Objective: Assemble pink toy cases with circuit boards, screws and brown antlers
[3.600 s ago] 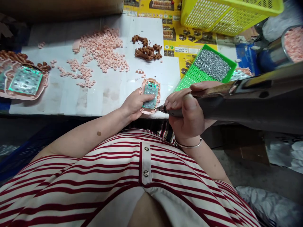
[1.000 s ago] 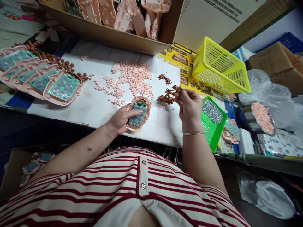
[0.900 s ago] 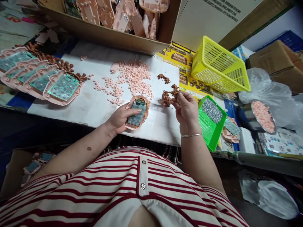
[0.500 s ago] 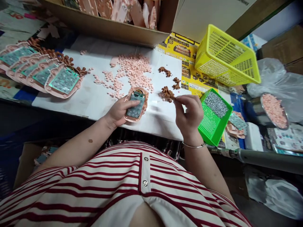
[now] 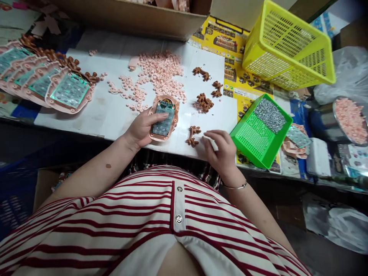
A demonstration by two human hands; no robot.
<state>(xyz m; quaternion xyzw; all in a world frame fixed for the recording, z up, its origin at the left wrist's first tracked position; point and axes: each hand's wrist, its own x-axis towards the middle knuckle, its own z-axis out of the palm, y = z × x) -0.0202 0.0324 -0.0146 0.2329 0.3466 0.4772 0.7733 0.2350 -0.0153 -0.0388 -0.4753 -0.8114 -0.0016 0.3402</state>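
My left hand (image 5: 140, 128) grips a pink plastic shell (image 5: 176, 111) that has a green circuit board (image 5: 163, 126) in it. The thumb lies across the board. A brown branched piece, shaped like an antler (image 5: 191, 136), lies on the white sheet to the right of the shell. Just beyond it, my right hand (image 5: 220, 153) hovers with thumb and fingers apart, holding nothing. More brown branched pieces (image 5: 203, 103) lie further back. Behind the shell, a heap of small pink ring-like parts (image 5: 163, 73) spreads over the sheet.
Several shells with boards (image 5: 70, 92) overlap at the left, brown pieces behind them. A green basket (image 5: 247, 147) of small metal parts stands at right, with a yellow basket (image 5: 290, 57) behind. A cardboard box (image 5: 138, 23) borders the back. A metal bowl (image 5: 324, 119) holds pink parts.
My right hand has come down toward the front edge and opened. A brown branched piece now lies on the sheet beside the shell. My left hand keeps its grip. The view has shifted slightly.
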